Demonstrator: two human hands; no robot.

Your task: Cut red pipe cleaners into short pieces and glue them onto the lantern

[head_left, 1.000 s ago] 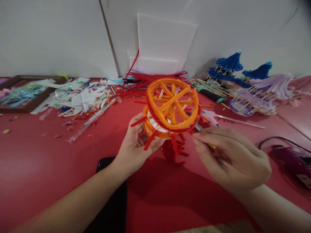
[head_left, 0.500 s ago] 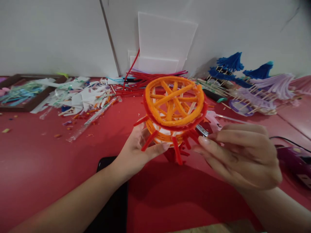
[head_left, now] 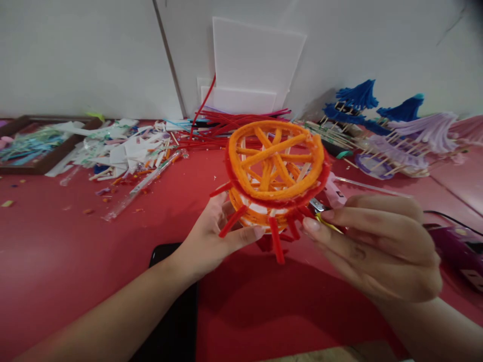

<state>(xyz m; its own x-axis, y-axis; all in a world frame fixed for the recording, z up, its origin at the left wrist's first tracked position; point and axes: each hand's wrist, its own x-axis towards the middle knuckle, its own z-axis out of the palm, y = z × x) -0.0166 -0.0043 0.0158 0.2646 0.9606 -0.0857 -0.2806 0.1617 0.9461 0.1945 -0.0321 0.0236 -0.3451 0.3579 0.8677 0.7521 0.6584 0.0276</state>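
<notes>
A round frame of orange pipe cleaners [head_left: 273, 146], spoked across the top and ringed in red, is tilted towards me above the table. Short red pipe-cleaner pieces [head_left: 277, 240] stick out around its lower part, and thin pale sticks show inside. My left hand [head_left: 222, 234] grips it from the lower left, thumb in front and the other fingers mostly hidden behind. At its right side my right hand [head_left: 362, 239] is closed in a pinch at a red piece [head_left: 306, 213]. Just behind those fingertips shows a metal tool with yellow [head_left: 320, 207], partly hidden.
Red pipe cleaners [head_left: 226, 123] lie at the back below leaning white boards [head_left: 258, 55]. White scraps [head_left: 132, 148] and a brown tray [head_left: 41, 163] are left. Blue and lilac models [head_left: 407, 133] stand back right. A black phone-like slab [head_left: 171, 311] and a purple device [head_left: 453, 251] lie nearer.
The orange frame has shifted slightly right and down with my hands. My right hand has dropped a little, and more of the yellow on the tool behind it now shows.
</notes>
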